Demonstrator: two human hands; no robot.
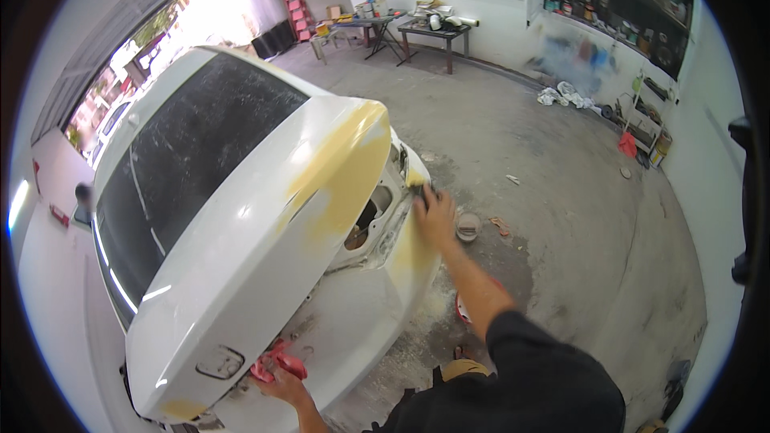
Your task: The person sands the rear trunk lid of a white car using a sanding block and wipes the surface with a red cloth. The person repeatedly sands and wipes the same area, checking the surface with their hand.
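Red cloth [292, 366] clutched in left hand [281, 386]; right hand [434, 213], arm [473, 285] outstretched, grips dark block [417, 191] at bumper [375, 295].

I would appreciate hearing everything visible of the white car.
The glossy, painted-looking white car faces away, with yellowish patches on trunk lid and bumper, a dusty dark rear window and an open lamp recess at the right. The right hand is at its right rear corner; the left hand, with a crumpled red cloth, is at the lid's lower edge.
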